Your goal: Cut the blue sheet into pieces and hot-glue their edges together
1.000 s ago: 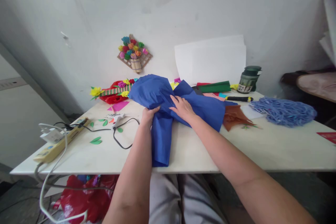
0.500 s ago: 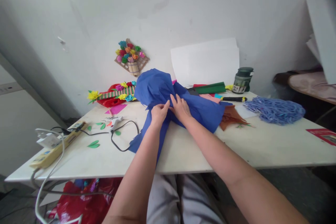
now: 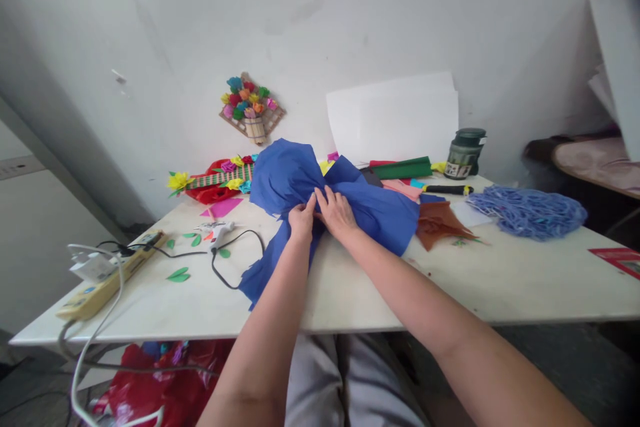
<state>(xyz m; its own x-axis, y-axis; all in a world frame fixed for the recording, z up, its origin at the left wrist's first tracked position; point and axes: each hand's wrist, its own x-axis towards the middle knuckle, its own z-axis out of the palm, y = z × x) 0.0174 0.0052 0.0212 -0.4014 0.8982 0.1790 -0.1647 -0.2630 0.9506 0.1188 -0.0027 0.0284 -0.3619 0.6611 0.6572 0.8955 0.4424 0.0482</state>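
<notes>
The blue sheet (image 3: 284, 170) looks light, soft and tearable, best held at its gathered middle, which left hand (image 3: 301, 220) and right hand (image 3: 339, 213) pinch.

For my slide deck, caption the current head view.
Left hand and right hand meet on bunched blue material across a white table.

Diffuse, cool light, middling bright — direction hard to tell. Wall (image 3: 390, 13) read flat grey; white paper sheets (image 3: 395, 117) came out brightest. Soft shading sat in the folds of the blue sheet (image 3: 285, 173). Under the tabletop (image 3: 360, 293) was dim, though the red plastic bag (image 3: 155, 390) caught small highlights. Wide lens stretched the forearms (image 3: 265, 360) and the tabletop's left corner; black vignette clipped the top right. Soft focus overall — print on the dark green jar (image 3: 464, 152) was unreadable, strands of the blue yarn bundle (image 3: 527, 212) smeared together.
</notes>
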